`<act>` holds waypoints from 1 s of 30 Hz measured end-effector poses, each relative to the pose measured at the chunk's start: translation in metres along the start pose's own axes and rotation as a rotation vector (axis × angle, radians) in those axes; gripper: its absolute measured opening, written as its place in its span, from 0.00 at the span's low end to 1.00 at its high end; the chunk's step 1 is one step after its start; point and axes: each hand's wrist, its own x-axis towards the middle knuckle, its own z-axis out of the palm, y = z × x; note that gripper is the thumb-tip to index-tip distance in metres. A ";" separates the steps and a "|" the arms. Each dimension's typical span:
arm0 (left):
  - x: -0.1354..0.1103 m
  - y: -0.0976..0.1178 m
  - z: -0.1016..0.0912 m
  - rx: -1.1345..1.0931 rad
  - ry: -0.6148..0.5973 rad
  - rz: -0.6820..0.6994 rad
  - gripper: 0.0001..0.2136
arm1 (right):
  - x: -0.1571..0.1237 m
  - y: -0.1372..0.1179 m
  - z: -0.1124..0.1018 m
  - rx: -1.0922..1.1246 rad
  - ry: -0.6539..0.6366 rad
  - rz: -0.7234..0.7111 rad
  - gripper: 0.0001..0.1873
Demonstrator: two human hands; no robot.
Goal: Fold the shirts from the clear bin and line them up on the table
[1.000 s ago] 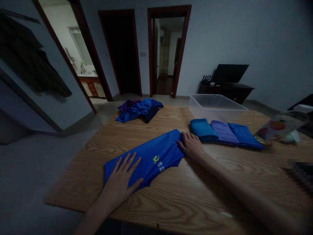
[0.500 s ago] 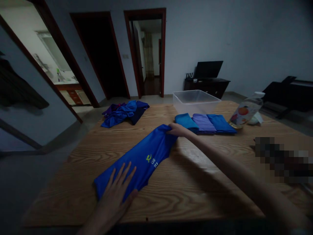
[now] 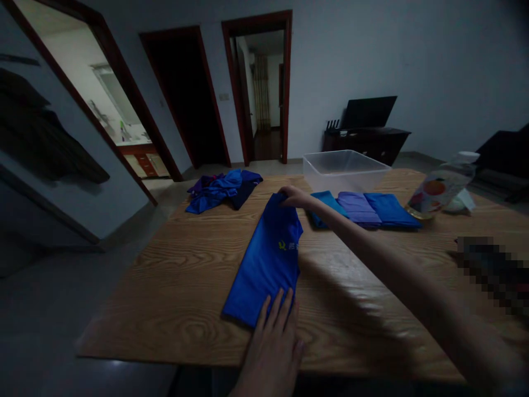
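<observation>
A blue shirt (image 3: pixel 264 259) with a small yellow-green logo and white lettering lies folded lengthwise on the wooden table (image 3: pixel 173 286). At its far end, my right hand (image 3: pixel 294 197) is closed on the fabric. My left hand (image 3: pixel 275 331) rests on the near end, fingers stretched out flat over the cloth and the tabletop. Just right of my right hand lie folded garments in a row: a teal one (image 3: pixel 328 205), a purple one (image 3: pixel 357 209) and a blue one (image 3: pixel 390 210). My right forearm crosses in front of the teal one.
A clear plastic bin (image 3: pixel 345 171) stands behind the folded row. To its right is a large bottle (image 3: pixel 440 190) with a fruit label, some liquid inside. A rumpled pile of blue and purple clothes (image 3: pixel 223 188) lies at the far left. A pixelated dark object (image 3: pixel 491 264) sits at the right.
The shirt has turned from a slanted position to a more upright line away from me. My left hand has moved right along its near end. The view has shifted slightly left.
</observation>
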 end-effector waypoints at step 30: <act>0.001 -0.102 -0.106 -0.177 0.312 -0.249 0.25 | -0.282 -0.130 0.143 -0.210 -0.042 -0.640 0.20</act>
